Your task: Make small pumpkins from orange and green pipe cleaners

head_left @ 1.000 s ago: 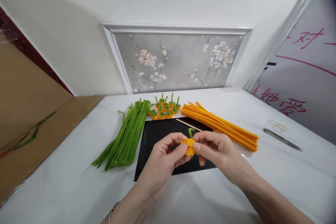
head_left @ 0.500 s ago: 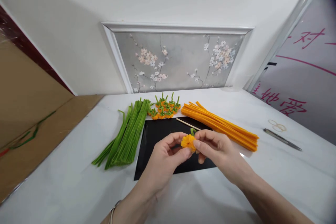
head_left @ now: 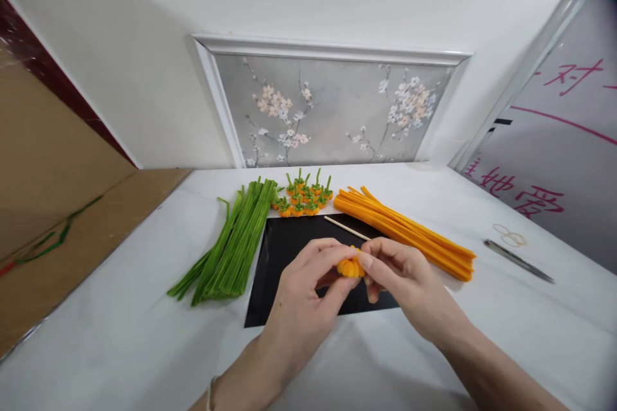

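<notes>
Between my two hands is a small orange pipe-cleaner pumpkin (head_left: 351, 266), its ribbed side towards me. My left hand (head_left: 308, 286) pinches it from the left with thumb and forefinger. From the right, the thumb and fingers of my right hand (head_left: 405, 282) close on its other edge. Fingers cover part of the pumpkin, and its green stem is hidden. Under the hands lies a black mat (head_left: 284, 257), with a thin pale wooden stick (head_left: 346, 227) across its far part.
Left of the mat lies a bundle of green pipe cleaners (head_left: 238, 247); right, a bundle of orange pipe cleaners (head_left: 407, 231). Several finished small pumpkins (head_left: 303, 196) with green stems stand behind the mat. Scissors (head_left: 518, 260) and rubber bands (head_left: 509, 235) lie far right. Cardboard (head_left: 91, 231) stands left.
The pumpkin has turned from its round face to its ribbed side, and its green tip is now out of sight. My left forefinger has moved over its top.
</notes>
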Available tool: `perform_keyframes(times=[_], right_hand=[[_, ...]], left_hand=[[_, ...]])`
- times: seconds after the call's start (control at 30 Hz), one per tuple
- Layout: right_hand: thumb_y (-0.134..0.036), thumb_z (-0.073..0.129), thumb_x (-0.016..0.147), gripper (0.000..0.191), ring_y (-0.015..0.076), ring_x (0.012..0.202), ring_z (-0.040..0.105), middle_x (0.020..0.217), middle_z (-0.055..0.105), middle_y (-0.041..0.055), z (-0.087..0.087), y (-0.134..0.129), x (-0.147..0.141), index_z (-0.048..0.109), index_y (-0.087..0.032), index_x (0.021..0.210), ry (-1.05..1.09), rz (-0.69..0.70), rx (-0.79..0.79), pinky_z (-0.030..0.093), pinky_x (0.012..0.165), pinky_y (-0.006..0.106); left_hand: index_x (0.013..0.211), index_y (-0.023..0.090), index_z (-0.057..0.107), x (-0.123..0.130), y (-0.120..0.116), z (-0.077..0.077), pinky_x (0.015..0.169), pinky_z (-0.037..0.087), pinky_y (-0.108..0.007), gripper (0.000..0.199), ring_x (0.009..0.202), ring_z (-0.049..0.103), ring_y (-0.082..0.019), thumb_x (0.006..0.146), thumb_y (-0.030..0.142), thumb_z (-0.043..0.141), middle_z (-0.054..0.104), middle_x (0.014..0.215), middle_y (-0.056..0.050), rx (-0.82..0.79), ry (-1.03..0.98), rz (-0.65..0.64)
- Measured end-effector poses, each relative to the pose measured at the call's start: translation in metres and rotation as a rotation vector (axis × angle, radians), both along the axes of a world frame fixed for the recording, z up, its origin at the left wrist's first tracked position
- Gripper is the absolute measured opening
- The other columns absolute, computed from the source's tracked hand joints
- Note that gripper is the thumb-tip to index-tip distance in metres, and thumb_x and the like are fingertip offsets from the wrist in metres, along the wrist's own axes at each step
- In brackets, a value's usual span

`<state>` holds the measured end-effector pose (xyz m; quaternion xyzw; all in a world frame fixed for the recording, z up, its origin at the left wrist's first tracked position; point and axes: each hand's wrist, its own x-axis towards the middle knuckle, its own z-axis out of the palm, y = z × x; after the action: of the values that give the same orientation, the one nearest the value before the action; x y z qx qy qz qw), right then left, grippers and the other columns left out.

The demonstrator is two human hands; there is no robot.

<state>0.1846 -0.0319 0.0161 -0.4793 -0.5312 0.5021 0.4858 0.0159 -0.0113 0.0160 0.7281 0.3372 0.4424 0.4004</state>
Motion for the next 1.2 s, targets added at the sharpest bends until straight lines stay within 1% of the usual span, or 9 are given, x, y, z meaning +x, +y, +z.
perform_keyframes(times=[0.2, 0.33, 0.47, 0.57, 0.63, 0.7, 0.77, 0.87, 1.2], right_hand=[[-0.049, 0.061, 0.087, 0.036, 0.0072, 0.049, 0.049, 0.059, 0.051, -0.0050, -0.001, 0.000, -0.002, 0.056, -0.017, 0.073, 0.103, 0.056, -0.039, 0.040, 0.050, 0.021], [-0.045, 0.065, 0.084, 0.033, 0.0065, 0.048, 0.045, 0.056, 0.050, -0.0052, -0.002, 0.001, -0.004, 0.055, -0.016, 0.071, 0.193, 0.078, -0.087, 0.038, 0.048, 0.020], [-0.043, 0.065, 0.085, 0.031, 0.0067, 0.048, 0.046, 0.057, 0.050, -0.0051, -0.002, -0.001, -0.005, 0.055, -0.016, 0.072, 0.249, 0.104, -0.098, 0.039, 0.048, 0.020], [-0.042, 0.059, 0.089, 0.031, 0.0071, 0.048, 0.047, 0.057, 0.049, -0.0050, -0.001, -0.003, -0.004, 0.054, -0.017, 0.073, 0.199, 0.122, -0.060, 0.041, 0.048, 0.020], [-0.039, 0.056, 0.092, 0.024, 0.0081, 0.049, 0.049, 0.060, 0.051, -0.0042, -0.002, -0.005, -0.004, 0.055, -0.018, 0.080, 0.071, 0.046, 0.068, 0.043, 0.047, 0.021], [-0.031, 0.055, 0.093, 0.012, 0.0092, 0.052, 0.052, 0.068, 0.056, -0.0019, -0.002, -0.007, -0.002, 0.056, -0.020, 0.088, -0.109, -0.083, 0.310, 0.044, 0.047, 0.021], [-0.021, 0.055, 0.091, 0.003, 0.0105, 0.057, 0.056, 0.076, 0.061, 0.0006, -0.003, -0.009, -0.002, 0.058, -0.021, 0.090, -0.298, -0.169, 0.599, 0.047, 0.051, 0.022], [-0.009, 0.055, 0.089, 0.013, 0.0129, 0.067, 0.061, 0.079, 0.065, 0.0028, -0.003, -0.009, -0.004, 0.061, -0.020, 0.089, -0.508, -0.215, 0.864, 0.052, 0.061, 0.024], [-0.002, 0.050, 0.088, 0.017, 0.0142, 0.069, 0.062, 0.081, 0.066, 0.0058, -0.007, -0.012, -0.012, 0.058, -0.017, 0.093, -0.660, -0.251, 0.944, 0.052, 0.063, 0.024]], left_hand=[[0.097, 0.023, 0.069, -0.006, 0.004, -0.002, 0.080, 0.054, -0.026, 0.021, 0.092, 0.064, -0.016, 0.088, 0.010, 0.055, 0.062, 0.106, -0.007, 0.273, 0.159, 0.007], [0.096, 0.022, 0.067, -0.010, 0.008, -0.002, 0.083, 0.053, -0.026, 0.021, 0.101, 0.062, -0.018, 0.088, 0.009, 0.054, 0.061, 0.109, -0.009, 0.408, 0.237, -0.020], [0.095, 0.022, 0.066, -0.009, 0.007, -0.004, 0.079, 0.054, -0.025, 0.017, 0.094, 0.064, -0.017, 0.088, 0.010, 0.056, 0.062, 0.107, -0.008, 0.428, 0.204, -0.019], [0.093, 0.022, 0.065, -0.008, 0.006, -0.005, 0.072, 0.054, -0.023, 0.012, 0.085, 0.065, -0.015, 0.088, 0.013, 0.059, 0.063, 0.103, -0.006, 0.327, 0.111, -0.015], [0.093, 0.022, 0.064, -0.007, 0.005, -0.005, 0.067, 0.054, -0.023, 0.009, 0.080, 0.065, -0.014, 0.088, 0.015, 0.060, 0.062, 0.101, -0.005, 0.210, 0.035, -0.014], [0.092, 0.021, 0.064, -0.007, 0.005, -0.006, 0.065, 0.054, -0.023, 0.008, 0.080, 0.065, -0.014, 0.089, 0.016, 0.059, 0.062, 0.100, -0.005, 0.131, -0.013, -0.014], [0.095, 0.022, 0.064, -0.008, 0.007, -0.006, 0.066, 0.054, -0.023, 0.011, 0.082, 0.064, -0.015, 0.089, 0.014, 0.059, 0.061, 0.102, -0.005, 0.148, -0.029, -0.021], [0.103, 0.022, 0.064, -0.009, 0.009, -0.007, 0.065, 0.055, -0.022, 0.021, 0.085, 0.064, -0.014, 0.088, 0.009, 0.057, 0.060, 0.107, -0.006, 0.264, -0.018, -0.031], [0.103, 0.017, 0.061, -0.010, 0.009, -0.006, 0.085, 0.055, -0.022, 0.025, 0.095, 0.063, -0.013, 0.086, -0.001, 0.056, 0.063, 0.105, -0.008, 0.652, 0.115, 0.066]])
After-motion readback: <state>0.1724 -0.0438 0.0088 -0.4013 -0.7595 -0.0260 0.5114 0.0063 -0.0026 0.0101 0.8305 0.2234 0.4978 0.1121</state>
